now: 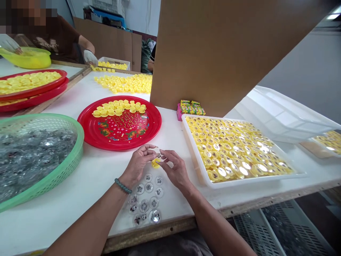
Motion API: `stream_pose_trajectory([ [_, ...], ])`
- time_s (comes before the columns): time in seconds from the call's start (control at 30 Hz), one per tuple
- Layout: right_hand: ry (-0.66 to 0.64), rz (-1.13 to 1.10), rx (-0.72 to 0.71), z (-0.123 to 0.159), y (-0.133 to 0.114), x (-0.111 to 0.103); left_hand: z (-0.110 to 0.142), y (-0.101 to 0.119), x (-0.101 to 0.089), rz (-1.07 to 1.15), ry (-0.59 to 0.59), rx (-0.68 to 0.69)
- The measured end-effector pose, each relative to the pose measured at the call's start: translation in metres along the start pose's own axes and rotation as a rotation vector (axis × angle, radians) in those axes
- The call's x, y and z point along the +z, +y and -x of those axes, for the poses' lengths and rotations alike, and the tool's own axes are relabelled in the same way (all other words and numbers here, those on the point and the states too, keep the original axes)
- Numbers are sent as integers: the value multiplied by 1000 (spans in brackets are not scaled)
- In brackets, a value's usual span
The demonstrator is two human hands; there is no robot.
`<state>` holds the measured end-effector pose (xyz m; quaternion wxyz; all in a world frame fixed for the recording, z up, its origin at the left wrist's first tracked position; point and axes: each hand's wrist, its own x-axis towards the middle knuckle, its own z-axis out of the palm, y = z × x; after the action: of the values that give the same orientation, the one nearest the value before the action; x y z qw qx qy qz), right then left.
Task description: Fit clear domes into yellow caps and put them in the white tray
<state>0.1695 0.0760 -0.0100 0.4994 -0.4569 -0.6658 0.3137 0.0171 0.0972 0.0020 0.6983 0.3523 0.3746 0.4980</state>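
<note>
Head cam: R hand (pixel 175 166) pinching yellow pc (pixel 155 163) over table (pixel 101 192); L hand (pixel 140 161) fingers touching there too, can't tell its hold. White tray (pixel 255 180) of print-topped pcs (pixel 231 149) prob. done. Left to do: approx. dozen discs (pixel 149 187), plain pcs (pixel 117 106) on red plate (pixel 86 124).

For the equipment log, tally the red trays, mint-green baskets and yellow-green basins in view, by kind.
Red trays: 3
Mint-green basket: 1
Yellow-green basin: 1
Total: 5
</note>
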Motion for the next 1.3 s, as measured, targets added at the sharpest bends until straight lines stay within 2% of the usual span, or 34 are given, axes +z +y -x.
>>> stream_pose_trajectory([
  [0.07,11,90,-54,0,2,1,0,-1,1,13,-6,-31],
  [0.17,4,201,-47,-1,7,1,0,-4,0,-71,-24,-36],
  [0.23,-29,272,-25,-2,9,-3,1,-5,-3,-276,4,36],
  [0.37,-102,396,17,-1,11,-13,6,-4,-12,-895,85,171],
  [0.43,-157,424,14,0,11,-18,8,-6,-13,-1067,37,216],
  [0.5,-209,431,-7,0,11,-20,6,-10,-13,-1127,-40,273],
  [0.6,-280,429,-25,0,12,-21,0,-16,-12,-1124,-96,295],
  [0.73,-342,413,13,0,14,-19,-8,-21,-17,-1030,-105,233],
  [0.93,-326,406,-21,1,13,-14,-11,-23,-23,-818,-176,189],
  [1.17,-310,430,-65,2,15,-13,-11,-20,-17,-786,-151,147],
  [1.3,-296,421,-48,2,15,-14,-11,-20,-17,-614,-190,14],
])
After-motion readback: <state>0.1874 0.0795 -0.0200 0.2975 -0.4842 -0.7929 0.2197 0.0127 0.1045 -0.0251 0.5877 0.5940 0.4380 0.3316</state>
